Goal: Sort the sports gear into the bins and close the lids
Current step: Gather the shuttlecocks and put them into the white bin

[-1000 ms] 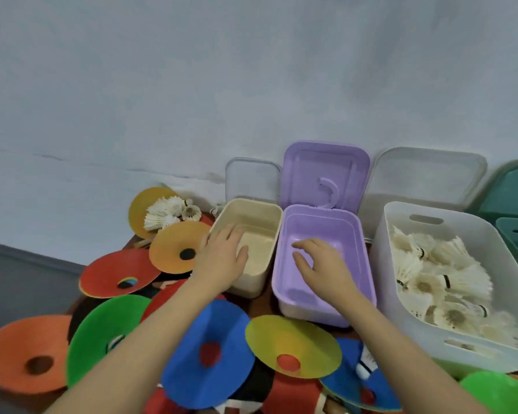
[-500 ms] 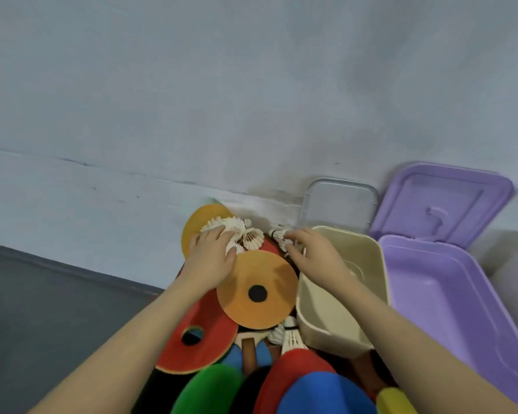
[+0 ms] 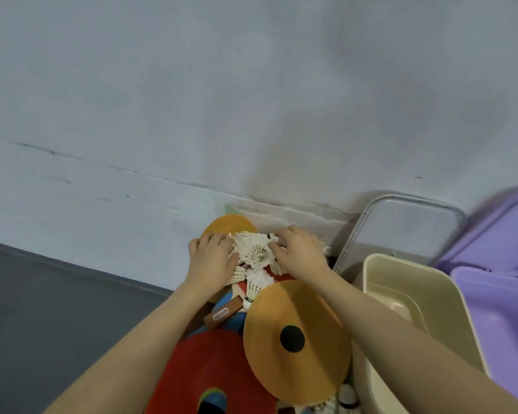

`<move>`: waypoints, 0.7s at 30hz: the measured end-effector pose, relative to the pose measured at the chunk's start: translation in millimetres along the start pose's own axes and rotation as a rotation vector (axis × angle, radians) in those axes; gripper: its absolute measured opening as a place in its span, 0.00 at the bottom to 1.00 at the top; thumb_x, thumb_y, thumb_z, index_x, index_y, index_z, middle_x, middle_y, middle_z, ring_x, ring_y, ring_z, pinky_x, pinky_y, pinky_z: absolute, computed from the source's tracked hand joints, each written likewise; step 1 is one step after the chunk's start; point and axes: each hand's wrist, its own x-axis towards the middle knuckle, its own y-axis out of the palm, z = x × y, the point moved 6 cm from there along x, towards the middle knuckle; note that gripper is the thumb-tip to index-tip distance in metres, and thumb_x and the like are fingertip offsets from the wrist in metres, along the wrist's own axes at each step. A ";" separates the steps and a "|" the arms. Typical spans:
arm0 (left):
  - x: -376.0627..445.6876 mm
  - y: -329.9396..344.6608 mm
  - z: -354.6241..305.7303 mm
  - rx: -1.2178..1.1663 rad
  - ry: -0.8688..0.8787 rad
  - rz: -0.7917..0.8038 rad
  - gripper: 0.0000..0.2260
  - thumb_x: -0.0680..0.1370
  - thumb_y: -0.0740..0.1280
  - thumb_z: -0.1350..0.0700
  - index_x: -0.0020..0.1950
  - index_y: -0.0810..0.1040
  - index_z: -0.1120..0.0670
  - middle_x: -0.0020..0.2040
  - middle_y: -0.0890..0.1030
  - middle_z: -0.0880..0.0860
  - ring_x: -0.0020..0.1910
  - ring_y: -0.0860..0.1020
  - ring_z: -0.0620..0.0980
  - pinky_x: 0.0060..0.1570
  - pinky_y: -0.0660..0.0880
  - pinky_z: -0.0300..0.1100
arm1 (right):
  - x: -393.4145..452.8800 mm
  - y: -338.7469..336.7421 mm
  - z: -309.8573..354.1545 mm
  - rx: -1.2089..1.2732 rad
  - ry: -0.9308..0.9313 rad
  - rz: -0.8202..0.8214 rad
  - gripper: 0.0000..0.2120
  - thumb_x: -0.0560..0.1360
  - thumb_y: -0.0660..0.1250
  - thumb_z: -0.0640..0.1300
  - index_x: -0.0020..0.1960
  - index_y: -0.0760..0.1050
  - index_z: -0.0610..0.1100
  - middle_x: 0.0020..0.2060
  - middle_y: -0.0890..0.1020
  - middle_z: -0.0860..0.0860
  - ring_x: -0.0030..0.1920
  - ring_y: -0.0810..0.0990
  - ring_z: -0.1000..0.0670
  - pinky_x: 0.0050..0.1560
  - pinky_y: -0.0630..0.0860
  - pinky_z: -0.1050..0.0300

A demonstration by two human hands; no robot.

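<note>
Both hands are closing on a cluster of white shuttlecocks (image 3: 256,253) by the wall. The left hand (image 3: 211,259) and right hand (image 3: 299,255) are cupping it from either side, fingers curling onto the feathers. Squeezing lightly should avoid crushing them. The cluster is sitting between the fingers, above an orange cone (image 3: 293,342), with the beige bin (image 3: 416,297) open nearby.

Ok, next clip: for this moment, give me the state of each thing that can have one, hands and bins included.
left hand: fingers curled on the shuttlecock cluster
right hand: fingers curled on the same cluster
shuttlecock cluster: gathered between both hands, by the wall
beige bin: open, what shows of its inside is bare
clear lid: off, leaning on the wall
purple bin: open, lid up
orange disc: lying tilted on the pile
</note>
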 end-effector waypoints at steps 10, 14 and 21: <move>6.7 -0.5 1.6 -0.250 -0.003 -0.203 0.04 0.75 0.69 0.58 0.42 0.82 0.52 0.46 0.81 0.46 0.52 0.75 0.50 0.48 0.51 0.38 | -2.1 5.2 -15.5 0.326 0.162 -0.218 0.04 0.76 0.62 0.42 0.44 0.75 0.47 0.42 0.78 0.54 0.46 0.76 0.51 0.55 0.68 0.52; -2.2 -27.6 -9.4 -0.353 0.059 -0.309 0.02 0.74 0.70 0.59 0.43 0.82 0.53 0.46 0.81 0.47 0.51 0.74 0.47 0.49 0.53 0.37 | -22.3 -27.6 -10.8 0.451 0.133 -0.304 0.04 0.77 0.62 0.41 0.46 0.75 0.45 0.39 0.79 0.53 0.41 0.77 0.54 0.46 0.77 0.50; -27.8 -85.6 -62.3 -0.373 0.253 -0.446 0.12 0.75 0.63 0.49 0.45 0.83 0.54 0.48 0.81 0.49 0.51 0.72 0.44 0.54 0.56 0.36 | -83.4 -84.9 -15.7 0.491 0.041 -0.429 0.04 0.77 0.63 0.41 0.46 0.76 0.45 0.39 0.79 0.56 0.41 0.76 0.56 0.43 0.75 0.56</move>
